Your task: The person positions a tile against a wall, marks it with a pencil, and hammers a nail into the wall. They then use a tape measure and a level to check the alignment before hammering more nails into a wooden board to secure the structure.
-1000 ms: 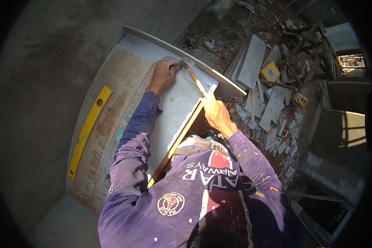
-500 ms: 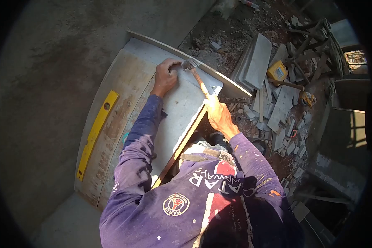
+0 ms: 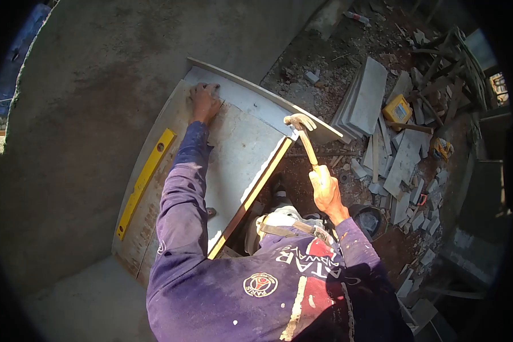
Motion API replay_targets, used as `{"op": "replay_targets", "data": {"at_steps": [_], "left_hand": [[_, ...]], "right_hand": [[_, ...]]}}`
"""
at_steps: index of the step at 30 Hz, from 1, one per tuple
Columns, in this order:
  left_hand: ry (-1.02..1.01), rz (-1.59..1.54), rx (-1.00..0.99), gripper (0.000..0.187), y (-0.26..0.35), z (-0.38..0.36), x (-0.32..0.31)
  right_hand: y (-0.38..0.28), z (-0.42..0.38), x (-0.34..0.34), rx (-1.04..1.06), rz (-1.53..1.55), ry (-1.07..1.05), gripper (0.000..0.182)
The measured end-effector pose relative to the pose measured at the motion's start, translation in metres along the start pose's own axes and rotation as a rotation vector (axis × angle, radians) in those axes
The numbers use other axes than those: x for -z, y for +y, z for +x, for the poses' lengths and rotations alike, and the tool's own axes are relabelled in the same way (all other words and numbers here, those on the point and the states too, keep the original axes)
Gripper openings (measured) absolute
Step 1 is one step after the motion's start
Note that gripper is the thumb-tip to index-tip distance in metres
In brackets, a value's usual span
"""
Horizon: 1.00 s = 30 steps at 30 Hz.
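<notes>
My right hand [image 3: 327,192] is wrapped around the handle of a claw hammer [image 3: 309,147]. The hammer's head is raised beside the near right corner of a pale grey slab [image 3: 245,142]. My left hand [image 3: 204,104] rests at the far left of that slab, fingers bent and slightly apart, close to a narrow strip [image 3: 256,90] standing along the far edge. Nothing shows in its fingers, though their undersides are hidden. A yellow spirit level [image 3: 145,183] lies left of my left arm on a worn wooden board [image 3: 148,228]. A wooden batten [image 3: 251,196] edges the slab's near side.
Several grey slabs [image 3: 362,97] lean together at the right, beside a yellow container [image 3: 398,109]. Broken tile pieces [image 3: 402,162] and scrap wood [image 3: 439,85] litter the ground. A dark bucket [image 3: 366,219] stands by my right forearm. A concrete wall [image 3: 108,74] rises behind.
My left hand has moved left along the slab, away from the hammer. The hammer has shifted right and toward me, off the slab's far edge. The camera view has shifted slightly.
</notes>
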<state>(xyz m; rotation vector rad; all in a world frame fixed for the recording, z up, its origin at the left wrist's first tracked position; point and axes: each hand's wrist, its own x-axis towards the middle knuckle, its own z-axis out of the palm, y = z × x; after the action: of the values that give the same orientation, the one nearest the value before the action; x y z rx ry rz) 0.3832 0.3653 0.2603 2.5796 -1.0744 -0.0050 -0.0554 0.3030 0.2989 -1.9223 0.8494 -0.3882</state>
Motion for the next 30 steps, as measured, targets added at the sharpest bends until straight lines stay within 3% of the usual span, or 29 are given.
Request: {"op": "replay_targets", "data": {"at_steps": [9,12,17,18,19,20,21,23,24,25,27,28,29,30], "left_hand": [[-0.032,0.124,-0.049,0.035,0.005,0.008,0.009],[-0.05,0.155,-0.082,0.035,0.003,0.01,0.011],[-0.157,0.205,-0.047,0.033,0.001,0.017,0.009],[-0.169,0.221,-0.059,0.033,0.008,0.011,0.007],[-0.056,0.228,-0.053,0.033,0.015,0.001,0.008],[0.06,0.233,-0.053,0.034,0.025,-0.008,0.01],[0.051,0.248,-0.076,0.034,0.041,-0.021,0.011],[0.052,-0.007,0.132,0.025,0.083,-0.067,0.008],[0.108,-0.058,-0.03,0.017,0.114,-0.1,0.01],[0.17,-0.113,-0.19,0.011,0.151,-0.134,0.01],[-0.08,-0.299,-0.13,0.012,0.199,-0.207,-0.012],[-0.248,-0.167,-0.262,0.013,0.26,-0.237,0.006],[-0.415,-0.294,-0.414,0.012,0.28,-0.265,-0.005],[-0.587,-0.342,-0.541,0.013,0.293,-0.289,-0.024]], "right_hand": [[0.071,-0.137,0.069,-0.155,-0.141,0.146,0.02],[0.089,-0.177,0.082,-0.254,-0.058,0.233,0.02],[0.141,-0.235,0.064,-0.379,-0.138,0.441,0.02],[0.155,-0.249,0.058,-0.26,-0.342,0.432,0.015],[0.171,-0.264,0.049,-0.507,-0.113,0.422,0.021],[0.189,-0.28,0.04,-0.442,-0.28,0.388,0.019],[0.204,-0.294,0.029,-0.377,-0.446,0.353,0.019],[0.231,-0.317,0.008,-0.416,-0.517,0.404,0.021],[0.233,-0.327,0.002,-0.459,-0.439,0.448,0.025],[0.265,-0.351,-0.016,-0.803,0.068,0.403,0.03],[0.262,-0.363,-0.026,-0.396,-0.478,0.544,0.015],[0.299,-0.385,-0.063,-0.578,-0.183,0.625,0.016],[0.334,-0.413,-0.105,-0.761,0.122,0.698,0.017],[0.315,-0.408,-0.097,-0.824,0.336,0.647,0.012]]}}
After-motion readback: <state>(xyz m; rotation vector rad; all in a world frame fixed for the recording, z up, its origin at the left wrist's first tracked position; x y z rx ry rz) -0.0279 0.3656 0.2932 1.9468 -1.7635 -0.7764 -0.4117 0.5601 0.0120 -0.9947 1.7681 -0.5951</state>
